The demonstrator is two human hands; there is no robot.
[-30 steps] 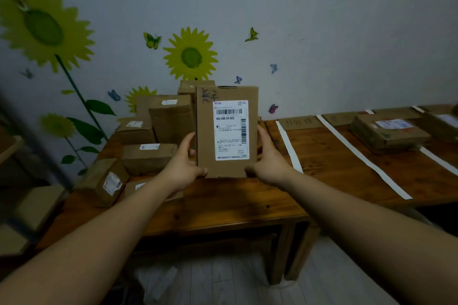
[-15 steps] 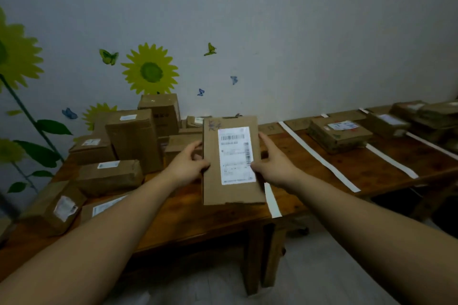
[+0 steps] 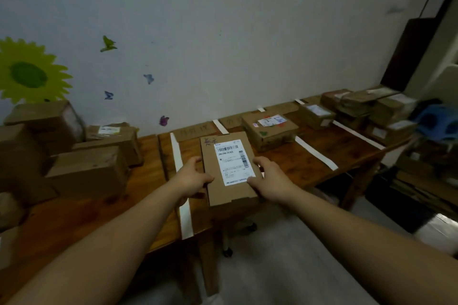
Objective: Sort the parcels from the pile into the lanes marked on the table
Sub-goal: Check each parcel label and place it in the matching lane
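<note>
Parcel [image 3: 224,194] sits between my 2 hands. It is a flat brown cardboard box, almost level, with its long side running away from me. Its white label [image 3: 231,161] faces up, with a barcode at the top, and there is handwriting on the cardboard at the far left corner.

My left hand [image 3: 192,177] grips the left edge, thumb on the top face and fingers curled along the side. My right hand [image 3: 269,179] grips the right edge the same way, its thumb tip on the lower right corner of the label.

I hold the parcel over the wooden table [image 3: 148,168], just right of the leftmost tape strip [image 3: 185,218], with its near end close to the table's front edge. Whether its underside touches the wood I cannot tell. A 2nd tape strip [image 3: 220,126] starts at the wall [image 3: 223,32] and runs in behind the parcel.

To my left the pile [image 3: 86,171] of brown boxes sits on the table, well apart from my hands. To my right, in a further lane, a labelled box [image 3: 270,131] lies on the table. Beyond it more boxes [image 3: 371,106] are stacked near the far end, blurred.

Cardboard signs [image 3: 195,131] with handwriting lie against the wall at the heads of the lanes. A sunflower sticker [image 3: 29,74] shows on the wall at the left.
</note>
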